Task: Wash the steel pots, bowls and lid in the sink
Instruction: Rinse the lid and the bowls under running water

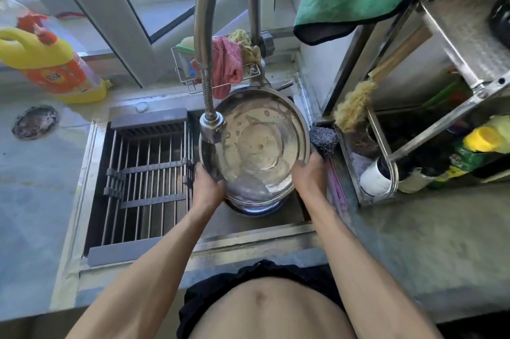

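head view: both hands grip round steel bowl (256,142) (wet).

A wide, shallow steel bowl (259,140) is sitting tilted over the sink (248,225), its wet, bubble-streaked hollow facing up. It is resting on another steel vessel (256,210), mostly hidden beneath it.

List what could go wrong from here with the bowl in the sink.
1. Both hands, left and right, grip the wet bowl only by its rim; it may slip onto the pot beneath.
2. The faucet head hangs over the bowl's edge; tilting the bowl could knock it.
3. The scourer sits by the right hand and could get knocked off.
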`<action>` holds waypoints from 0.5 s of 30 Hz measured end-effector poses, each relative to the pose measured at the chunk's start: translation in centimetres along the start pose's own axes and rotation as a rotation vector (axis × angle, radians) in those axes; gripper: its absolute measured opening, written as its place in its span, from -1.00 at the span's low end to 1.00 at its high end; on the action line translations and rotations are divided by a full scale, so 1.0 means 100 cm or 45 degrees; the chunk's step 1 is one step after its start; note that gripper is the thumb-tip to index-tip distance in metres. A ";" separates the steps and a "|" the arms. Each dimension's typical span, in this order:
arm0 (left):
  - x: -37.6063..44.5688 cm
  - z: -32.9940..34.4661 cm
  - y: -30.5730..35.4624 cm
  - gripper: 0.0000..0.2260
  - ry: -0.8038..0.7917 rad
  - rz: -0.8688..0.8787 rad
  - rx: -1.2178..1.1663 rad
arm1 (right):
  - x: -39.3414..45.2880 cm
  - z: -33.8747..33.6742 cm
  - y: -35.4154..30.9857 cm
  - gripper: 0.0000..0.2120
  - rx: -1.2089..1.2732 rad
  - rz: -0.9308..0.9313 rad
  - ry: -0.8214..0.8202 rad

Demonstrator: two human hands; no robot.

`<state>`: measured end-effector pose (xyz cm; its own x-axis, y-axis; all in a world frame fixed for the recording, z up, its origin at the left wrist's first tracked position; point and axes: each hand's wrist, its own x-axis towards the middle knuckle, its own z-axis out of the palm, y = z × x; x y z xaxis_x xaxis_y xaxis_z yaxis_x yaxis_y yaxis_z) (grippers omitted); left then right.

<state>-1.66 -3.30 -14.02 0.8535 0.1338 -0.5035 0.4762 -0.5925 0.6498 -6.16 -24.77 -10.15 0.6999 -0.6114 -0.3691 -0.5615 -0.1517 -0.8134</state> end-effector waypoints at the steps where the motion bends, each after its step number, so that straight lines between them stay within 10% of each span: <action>1: -0.004 0.003 0.002 -0.33 0.014 0.073 0.135 | -0.001 0.000 -0.003 -0.49 0.003 -0.027 0.010; 8: 0.004 0.006 0.017 -0.56 0.183 0.516 0.639 | -0.002 -0.001 -0.006 -0.64 -0.016 0.119 -0.003; 15: 0.011 -0.013 0.045 -0.83 -0.048 0.332 -0.057 | -0.008 0.013 0.010 -0.74 0.047 0.256 -0.061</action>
<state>1.74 -4.78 -10.93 0.9404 -0.0490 -0.3364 0.2510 -0.5674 0.7843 -6.65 -23.41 -11.28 0.5964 -0.5885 -0.5459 -0.6760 -0.0017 -0.7369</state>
